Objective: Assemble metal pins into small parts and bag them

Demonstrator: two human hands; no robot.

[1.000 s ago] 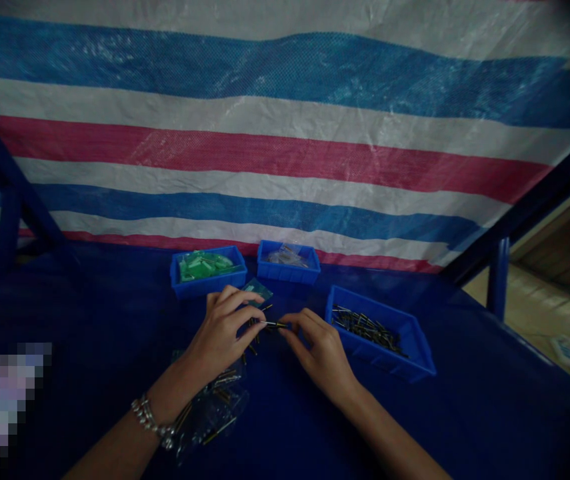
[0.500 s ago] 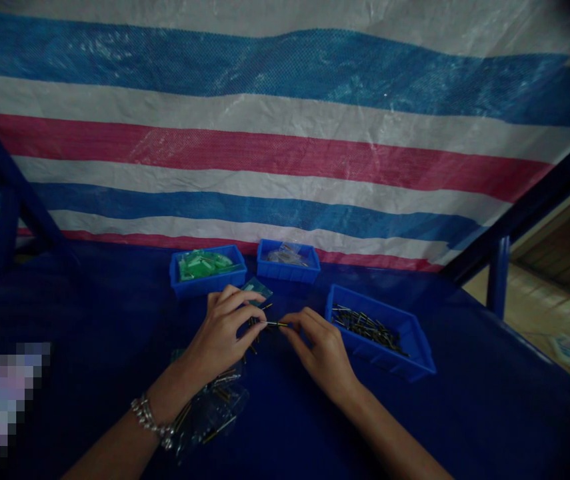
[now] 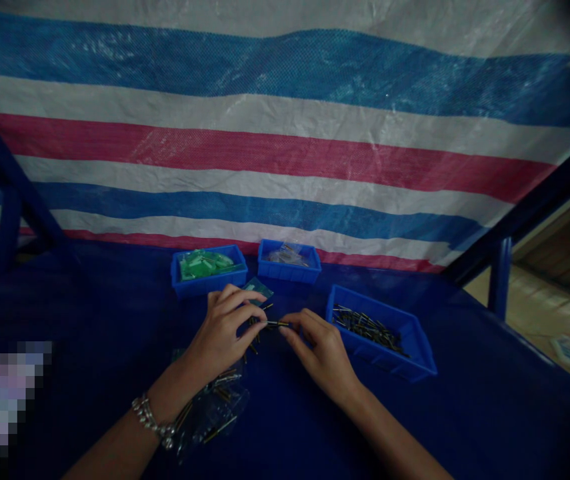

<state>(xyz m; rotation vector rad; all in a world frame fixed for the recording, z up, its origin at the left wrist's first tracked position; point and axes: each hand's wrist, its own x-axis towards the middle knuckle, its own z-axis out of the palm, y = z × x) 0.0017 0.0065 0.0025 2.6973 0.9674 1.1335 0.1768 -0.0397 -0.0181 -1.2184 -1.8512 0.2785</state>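
Between my two hands a thin black-and-gold metal rod [image 3: 277, 323] lies roughly level. My left hand [image 3: 223, 328], with a beaded bracelet on its wrist, pinches one end between thumb and forefinger. The thumb and forefinger of my right hand [image 3: 321, 343] close on the other end. Several similar loose rods [image 3: 255, 347] lie under and beside my left fingers, partly hidden. Clear plastic bags [image 3: 219, 417] with rods in them lie below my left wrist. A small green-tinted packet [image 3: 259, 288] rests just beyond my left fingertips.
A blue bin [image 3: 385, 365] of dark rods stands to the right. Farther back are a blue bin [image 3: 209, 285] with green packets and a blue bin [image 3: 289, 273] with clear bags. A striped tarp [image 3: 285, 147] hangs behind the blue table [image 3: 295, 433], between blue frame bars [image 3: 499, 280].
My right fingers have shifted very slightly at the rod's end. Otherwise both hands and the rod stay in place.
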